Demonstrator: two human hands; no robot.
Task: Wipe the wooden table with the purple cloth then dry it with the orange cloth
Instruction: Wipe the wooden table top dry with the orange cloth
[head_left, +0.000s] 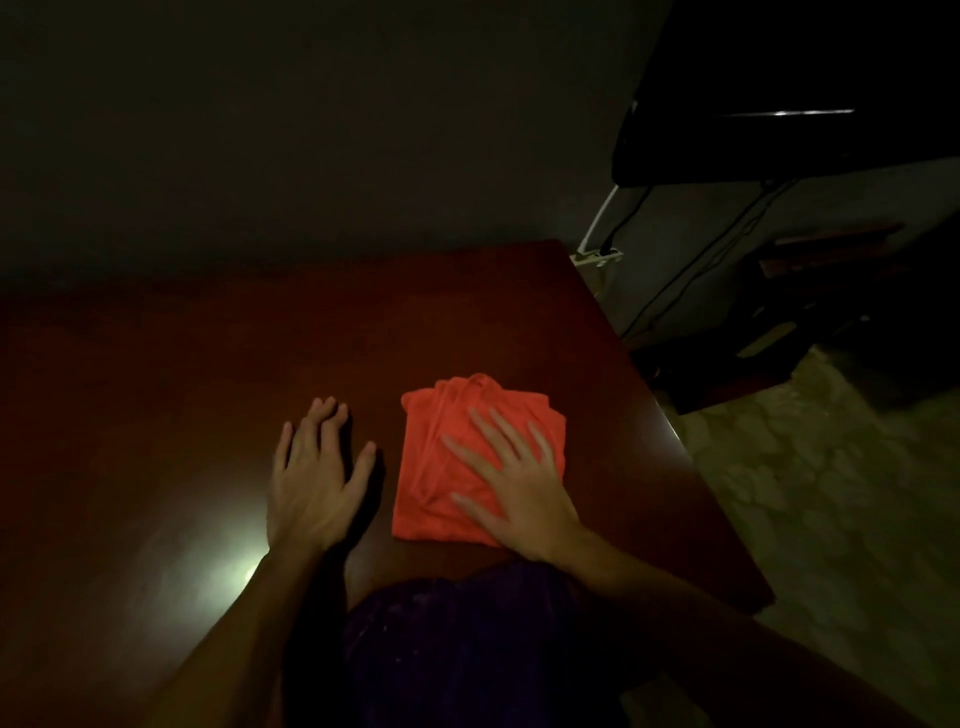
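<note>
A folded orange cloth (441, 467) lies on the dark reddish wooden table (208, 374), right of centre. My right hand (514, 488) rests flat on it, fingers spread, pressing its right half. My left hand (317, 473) lies flat on the bare wood just left of the cloth, fingers apart, holding nothing. A dark purple cloth (467, 639) sits in a heap at the near edge, between my forearms, partly hidden under my right wrist.
The room is dim; a bright light reflection (223, 566) shows on the wood near my left wrist. The table's right edge (675, 441) drops to a patterned floor. Black furniture (779, 130), cables and a power strip (597, 257) stand beyond the far right corner.
</note>
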